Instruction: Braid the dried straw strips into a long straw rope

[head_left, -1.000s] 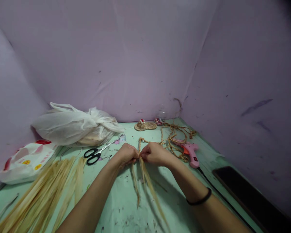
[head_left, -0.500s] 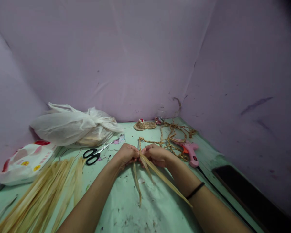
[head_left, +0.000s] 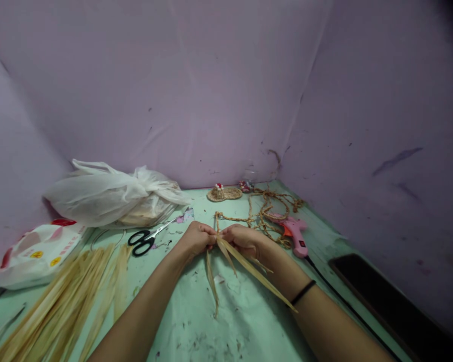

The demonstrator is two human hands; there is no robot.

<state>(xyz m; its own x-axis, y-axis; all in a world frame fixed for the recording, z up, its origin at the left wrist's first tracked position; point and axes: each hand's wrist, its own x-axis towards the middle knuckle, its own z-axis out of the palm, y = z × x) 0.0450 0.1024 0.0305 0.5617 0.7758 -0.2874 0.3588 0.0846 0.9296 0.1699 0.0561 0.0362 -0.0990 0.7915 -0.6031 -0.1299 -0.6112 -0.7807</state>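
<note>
My left hand [head_left: 198, 237] and my right hand [head_left: 242, 240] meet at the middle of the table, fingertips almost touching. Both are closed in a pinch on a braid of dried straw-like strips [head_left: 218, 226]. Loose ends of the strips [head_left: 258, 274] fan out below my fingers toward me, the longest slanting down over my right wrist. Beyond my hands, the finished braid runs away and then right, joining a heap of braided cord [head_left: 275, 208]. The exact grip of my fingertips is partly hidden.
On the left lie loose dry strips [head_left: 66, 296], black-handled scissors [head_left: 143, 242], a white plastic bag [head_left: 98, 196] and a printed packet [head_left: 38, 254]. A small woven slipper [head_left: 230, 193] sits at the back. Right are a pink glue gun [head_left: 296, 234] and a dark phone-like slab [head_left: 377, 291].
Both hands stay pinched at the braid, with slight finger movement. A thin strip end now shows beside my right wrist. The whole view has shifted slightly.
</note>
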